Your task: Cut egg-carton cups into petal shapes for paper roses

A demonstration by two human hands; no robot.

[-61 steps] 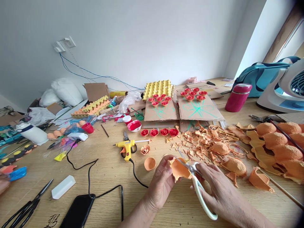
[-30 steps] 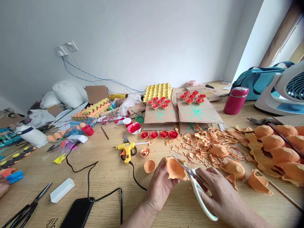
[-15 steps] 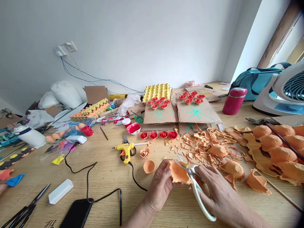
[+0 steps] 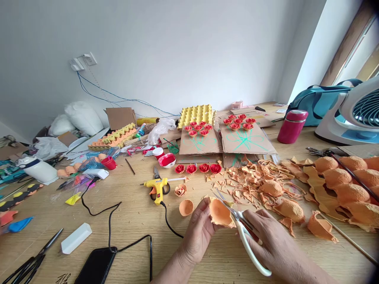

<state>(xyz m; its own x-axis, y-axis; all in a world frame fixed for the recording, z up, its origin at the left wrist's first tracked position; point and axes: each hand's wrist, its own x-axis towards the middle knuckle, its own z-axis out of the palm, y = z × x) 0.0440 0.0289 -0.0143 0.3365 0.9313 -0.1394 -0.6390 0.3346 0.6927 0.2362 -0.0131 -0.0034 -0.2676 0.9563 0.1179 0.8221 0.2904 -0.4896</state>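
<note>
Pinched in my left hand [image 4: 199, 230] is an orange egg carton cup [image 4: 220, 213] with a ragged rim, its hollow facing me. My right hand [image 4: 266, 238] grips white-handled scissors [image 4: 248, 246], whose blades lie along the cup's right edge. A trimmed orange cup [image 4: 186, 208] rests on the table left of my hands. Just behind it sits an unpainted carton rose [image 4: 180, 190]. Beyond that stands a row of several red roses [image 4: 204, 168]. Orange scraps [image 4: 251, 177] are heaped behind my right hand, and rough cut-off cups [image 4: 291, 210] lie to its right.
A yellow glue gun [image 4: 158, 189] lies over dark-handled scissors, its black cord trailing toward me. An orange egg tray [image 4: 340, 185] is at right. Cardboard sheets [image 4: 245, 138] with red flowers lean behind. Phone [image 4: 96, 265], black scissors [image 4: 38, 254], white block [image 4: 76, 238] sit at left.
The cup and scissors shift slightly between frames; the scissors' blades open and close along the cup's rim. A blue piece at the far left edge changes position, near another person's hand.
</note>
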